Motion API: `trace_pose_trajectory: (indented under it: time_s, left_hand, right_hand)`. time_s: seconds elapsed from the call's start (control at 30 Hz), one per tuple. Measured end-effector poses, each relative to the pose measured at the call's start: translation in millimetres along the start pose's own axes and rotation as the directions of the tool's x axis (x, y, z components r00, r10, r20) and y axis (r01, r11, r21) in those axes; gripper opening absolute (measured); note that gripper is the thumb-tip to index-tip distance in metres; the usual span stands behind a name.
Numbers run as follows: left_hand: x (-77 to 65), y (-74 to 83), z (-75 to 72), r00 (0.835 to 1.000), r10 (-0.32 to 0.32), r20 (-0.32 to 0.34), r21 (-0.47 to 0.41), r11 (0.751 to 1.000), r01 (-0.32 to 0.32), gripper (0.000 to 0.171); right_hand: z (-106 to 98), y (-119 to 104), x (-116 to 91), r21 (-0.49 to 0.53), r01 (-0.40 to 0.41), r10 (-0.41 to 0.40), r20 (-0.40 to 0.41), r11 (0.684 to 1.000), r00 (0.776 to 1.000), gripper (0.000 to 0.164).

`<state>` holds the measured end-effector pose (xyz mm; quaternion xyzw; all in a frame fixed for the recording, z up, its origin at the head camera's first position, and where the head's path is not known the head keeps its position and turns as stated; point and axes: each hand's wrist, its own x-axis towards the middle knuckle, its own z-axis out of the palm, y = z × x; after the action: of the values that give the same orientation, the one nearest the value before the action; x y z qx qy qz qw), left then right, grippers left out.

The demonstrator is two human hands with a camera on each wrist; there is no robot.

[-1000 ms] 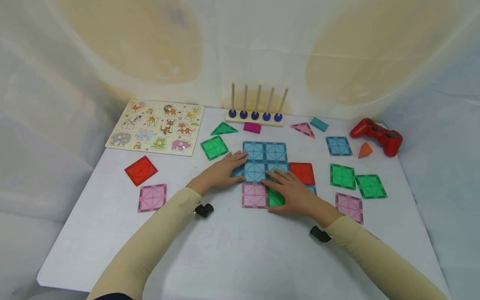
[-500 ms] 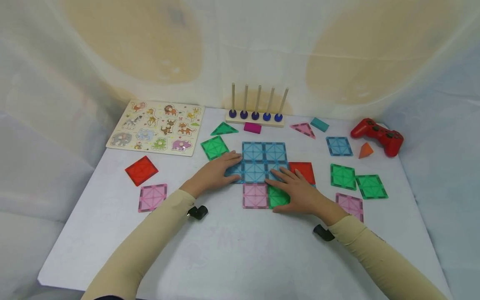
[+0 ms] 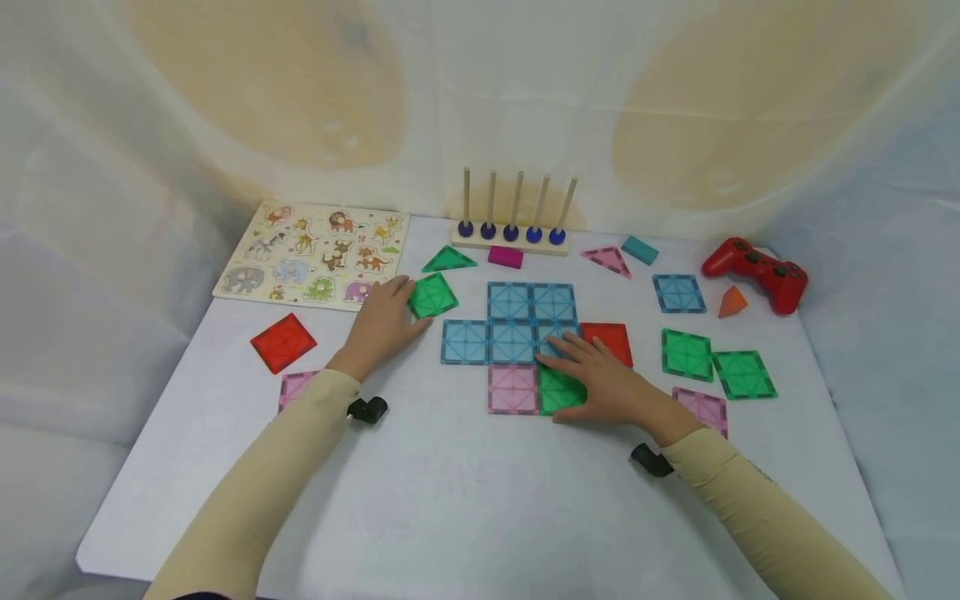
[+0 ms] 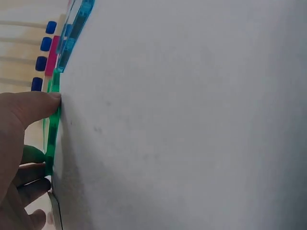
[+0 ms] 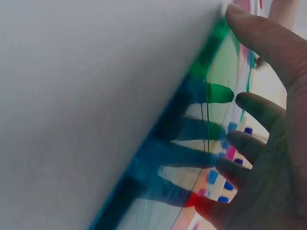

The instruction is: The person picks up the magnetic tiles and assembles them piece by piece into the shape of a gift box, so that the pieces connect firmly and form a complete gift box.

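In the head view, my left hand (image 3: 379, 327) is at a loose green square magnetic tile (image 3: 432, 296). Its thumb and fingertips lie along the tile's edges, and the left wrist view shows the thumb at the green edge. My right hand (image 3: 600, 379) is spread over the right side of a flat group of joined tiles. Its fingertips rest at a blue tile (image 3: 551, 332) and its thumb at the lower corner of a green tile (image 3: 558, 390). More blue tiles (image 3: 512, 342), a pink tile (image 3: 513, 389) and a partly hidden red tile (image 3: 611, 340) make up the group.
An animal puzzle board (image 3: 315, 250) lies at the back left, with a peg stand (image 3: 510, 236) behind the tiles. To the right are loose green tiles (image 3: 686, 354), a blue tile (image 3: 678, 293) and a red game controller (image 3: 756, 271). A red tile (image 3: 283, 342) lies left.
My left hand has left the leftmost blue tile of the group and moved left and away from me to the loose green tile. The right hand has shifted slightly to the right.
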<state>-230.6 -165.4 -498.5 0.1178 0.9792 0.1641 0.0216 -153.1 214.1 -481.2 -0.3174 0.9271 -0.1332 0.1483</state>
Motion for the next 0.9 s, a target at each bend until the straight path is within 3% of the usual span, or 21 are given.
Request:
trace_pose_trajectory:
  time_s: [0.13, 0.4, 0.5, 0.7, 0.9]
  left_hand:
    - [-0.3, -1.1, -5.1, 0.999, -0.025, 0.026, -0.019, 0.999, 0.026, 0.076]
    - [-3.2, -1.8, -10.2, 0.998, -0.059, -0.013, -0.111, 0.992, 0.057, 0.082]
    - [-6.3, -0.9, -15.1, 0.999, -0.046, -0.018, -0.15, 0.988, 0.042, 0.083]
    - [-19.3, 6.6, -20.3, 0.995, 0.093, 0.043, -0.201, 0.976, -0.083, 0.083]
    - [-38.6, 13.6, -9.1, 0.955, 0.267, 0.127, -0.257, 0.939, -0.228, 0.079]
  right_hand:
    - [-3, 3, -1, 0.011, -0.006, 0.006, 0.001, 1.0, 1.0, 0.095]
    - [-6, 5, 2, 0.001, -0.019, 0.019, -0.004, 1.0, 1.0, 0.094]
    - [-6, 7, 4, -0.003, -0.023, 0.023, 0.0, 1.0, 1.0, 0.095]
    - [-7, 11, 8, -0.017, -0.021, 0.021, 0.002, 1.0, 1.0, 0.096]
    - [-6, 15, 12, -0.022, -0.025, 0.025, 0.004, 0.999, 1.0, 0.095]
